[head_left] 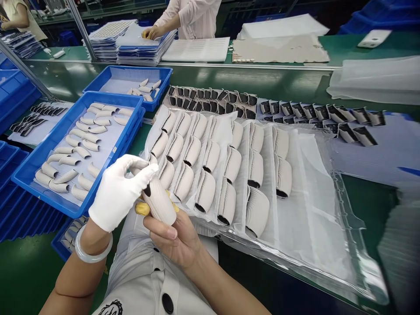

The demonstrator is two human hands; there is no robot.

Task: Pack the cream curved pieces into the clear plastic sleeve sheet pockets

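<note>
Both of my hands hold one curved, ribbed off-white sleeve-like piece (160,203) in front of my body. My left hand (120,190), in a white glove, pinches its upper end, where a dark opening shows. My right hand (179,238), with yellow covers on some fingertips, wraps round the lower part from below. Just beyond, a clear tray (308,210) lined with thin white sheet bears rows of similar ribbed pieces (210,155) with dark inner edges. To the left, a blue tray (114,164) contains several narrower curled ribbed pieces (87,135).
Another blue tray (157,103) stands behind the first. Dark curved parts (210,105) stand in rows past the clear tray, with more dark parts (348,116) at right. Across the bench, a co-worker's hands (155,33) rest at stacked sheets (141,50). Blue crates (19,192) fill the left side.
</note>
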